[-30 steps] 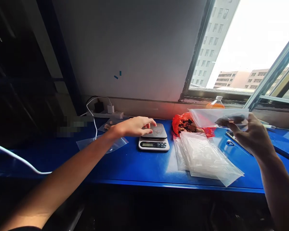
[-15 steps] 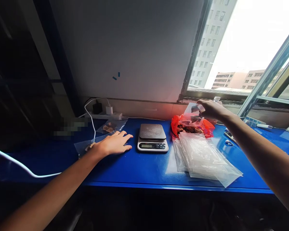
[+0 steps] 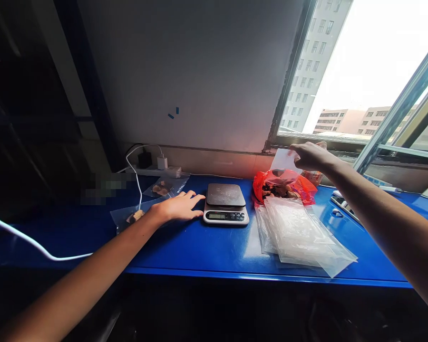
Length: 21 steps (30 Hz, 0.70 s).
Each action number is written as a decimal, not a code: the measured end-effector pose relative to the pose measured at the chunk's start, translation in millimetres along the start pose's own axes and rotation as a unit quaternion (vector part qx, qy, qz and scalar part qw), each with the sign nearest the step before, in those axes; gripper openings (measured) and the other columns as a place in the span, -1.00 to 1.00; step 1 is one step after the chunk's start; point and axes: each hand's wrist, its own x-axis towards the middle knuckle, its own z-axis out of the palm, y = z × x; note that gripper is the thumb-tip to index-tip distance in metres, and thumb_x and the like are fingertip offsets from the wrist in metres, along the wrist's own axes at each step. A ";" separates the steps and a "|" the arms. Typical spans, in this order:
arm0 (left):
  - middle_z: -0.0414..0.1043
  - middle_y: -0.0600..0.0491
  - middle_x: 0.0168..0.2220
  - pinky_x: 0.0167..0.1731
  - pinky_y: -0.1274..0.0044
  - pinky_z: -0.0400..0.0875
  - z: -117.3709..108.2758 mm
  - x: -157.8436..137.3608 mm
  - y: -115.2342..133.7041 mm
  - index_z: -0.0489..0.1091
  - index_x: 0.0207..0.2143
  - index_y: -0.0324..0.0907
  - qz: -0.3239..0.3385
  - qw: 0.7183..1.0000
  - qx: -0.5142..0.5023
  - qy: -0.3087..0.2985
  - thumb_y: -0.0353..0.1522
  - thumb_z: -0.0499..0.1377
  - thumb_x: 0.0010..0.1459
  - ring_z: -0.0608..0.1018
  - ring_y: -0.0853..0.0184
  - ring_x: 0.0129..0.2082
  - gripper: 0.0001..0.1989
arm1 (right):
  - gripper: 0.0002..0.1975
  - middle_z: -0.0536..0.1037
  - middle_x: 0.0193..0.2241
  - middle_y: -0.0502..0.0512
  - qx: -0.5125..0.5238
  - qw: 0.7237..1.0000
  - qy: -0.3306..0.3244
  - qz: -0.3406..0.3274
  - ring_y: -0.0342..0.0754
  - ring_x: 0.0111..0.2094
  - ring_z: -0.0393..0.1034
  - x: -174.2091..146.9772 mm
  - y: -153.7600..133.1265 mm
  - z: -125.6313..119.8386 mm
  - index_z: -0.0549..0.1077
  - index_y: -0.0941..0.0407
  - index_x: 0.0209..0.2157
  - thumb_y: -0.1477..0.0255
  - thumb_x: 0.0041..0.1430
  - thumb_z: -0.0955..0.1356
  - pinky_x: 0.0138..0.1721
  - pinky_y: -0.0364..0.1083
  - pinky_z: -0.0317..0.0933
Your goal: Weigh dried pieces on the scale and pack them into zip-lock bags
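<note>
My left hand point(image 3: 180, 207) lies palm down with its fingers spread, the fingertips at the left edge of a kitchen scale point(image 3: 226, 195). The scale has a bare metal platform and a lit display. My right hand point(image 3: 309, 156) pinches a clear plastic bag point(image 3: 282, 160) by its upper edge, over a red plastic bag point(image 3: 259, 187). A dark piece shows low in the clear bag, though I cannot tell if it is inside or behind. Brown, irregular dried pieces point(image 3: 283, 191) fill the open red bag. In front of it lies a stack of clear zip bags point(image 3: 299, 232).
Two clear bags with brown pieces, a rear one point(image 3: 161, 188) and a nearer one point(image 3: 134, 217), lie left of the scale. A white cable point(image 3: 137, 175) runs from a charger point(image 3: 161, 163) on a power strip. A phone point(image 3: 344, 208) lies right, on the blue table point(image 3: 199, 256).
My left hand has moved right, up to the scale. My right hand has shifted slightly with the clear bag, and the dark piece now appears lower in it.
</note>
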 end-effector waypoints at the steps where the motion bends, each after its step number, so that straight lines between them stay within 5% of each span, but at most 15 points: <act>1: 0.10 -0.17 0.25 0.09 0.13 0.13 -0.2 0.1 -2.0 0.07 0.26 -0.05 -0.005 1.000 -0.003 0.005 -0.09 0.02 0.13 0.17 -0.13 0.22 -0.34 | -0.59 0.56 -0.27 0.15 -0.010 1.000 -0.015 0.001 0.07 -0.23 0.37 -0.4 -0.5 -1.5 0.49 0.09 -0.21 0.62 -0.17 0.27 -0.25 -0.01 0.06; 7: 0.05 -0.12 0.28 0.14 0.16 0.07 -3.0 0.9 -16.8 0.02 0.28 -0.07 -0.020 0.997 -0.020 0.073 -0.07 -0.03 0.15 0.12 -0.05 0.25 -0.33 | -0.55 0.55 -0.27 0.12 -0.037 0.998 -0.046 -0.001 0.03 -0.21 0.35 -7.0 -3.8 -17.3 0.45 0.06 -0.13 0.62 -0.11 0.24 -0.19 0.02 -0.02; 12: 0.16 -0.12 0.21 0.14 0.24 0.11 -5.6 4.6 -19.4 0.11 0.24 -0.14 -0.015 0.991 -0.012 0.130 -0.11 -0.04 0.17 0.22 0.01 0.19 -0.38 | -0.61 0.55 -0.22 0.24 -0.049 0.998 0.025 0.033 0.05 -0.20 0.34 -13.0 -8.4 -26.0 0.46 0.12 -0.11 0.57 0.01 0.22 -0.20 0.02 -0.05; 21: 0.37 -0.06 0.02 0.10 0.32 0.20 -24.1 25.4 16.2 0.35 0.00 -0.16 0.094 0.949 -0.060 0.295 -0.21 0.04 0.17 0.35 0.13 0.06 -0.61 | -0.71 0.56 -0.24 0.27 -0.045 0.992 0.110 0.035 0.08 -0.18 0.34 -13.3 -20.0 -38.9 0.49 0.15 -0.22 0.57 0.02 0.24 -0.11 0.07 -0.06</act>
